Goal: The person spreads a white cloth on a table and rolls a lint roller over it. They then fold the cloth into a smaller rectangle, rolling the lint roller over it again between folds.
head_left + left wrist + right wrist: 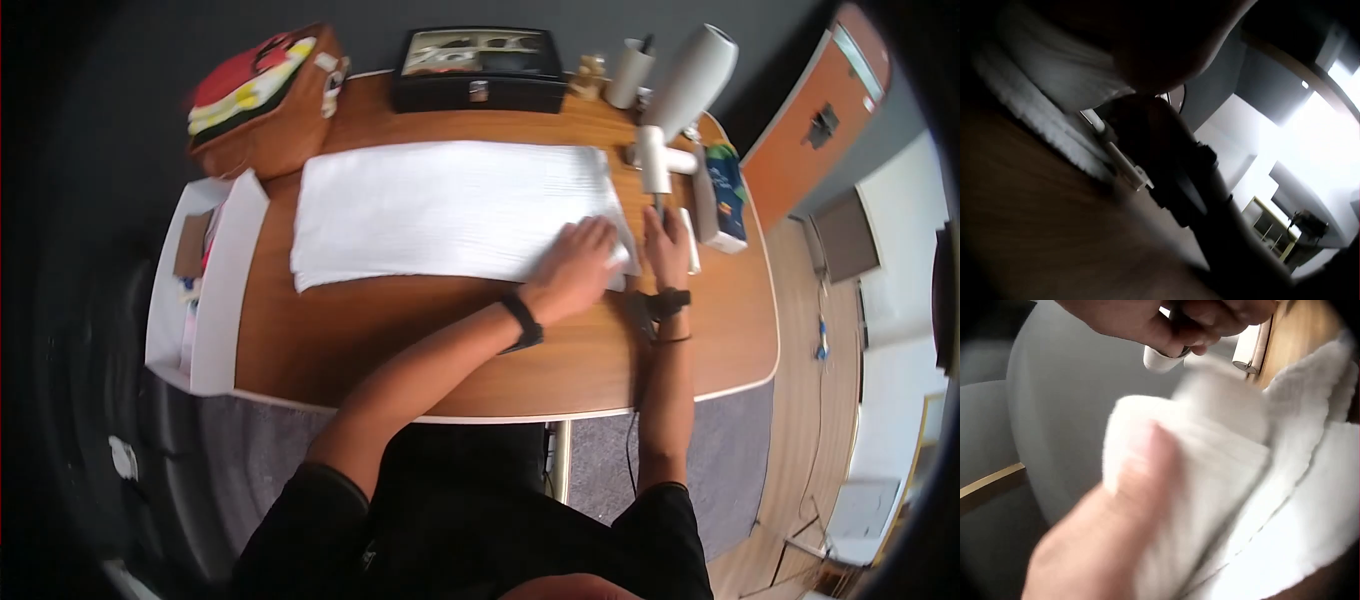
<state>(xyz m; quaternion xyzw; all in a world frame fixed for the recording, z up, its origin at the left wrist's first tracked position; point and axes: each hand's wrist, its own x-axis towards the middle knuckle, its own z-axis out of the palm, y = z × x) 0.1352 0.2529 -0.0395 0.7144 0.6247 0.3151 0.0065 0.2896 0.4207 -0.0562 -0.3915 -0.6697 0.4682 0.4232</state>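
cloth (430, 212) against left hand (574, 266)

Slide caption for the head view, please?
Left hand on the right end of a white cloth, right hand gripping a dark handle, at a wooden table.

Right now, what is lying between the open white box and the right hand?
The head view shows bare wood beside the box, then the folded white cloth, with the left hand at its right end.
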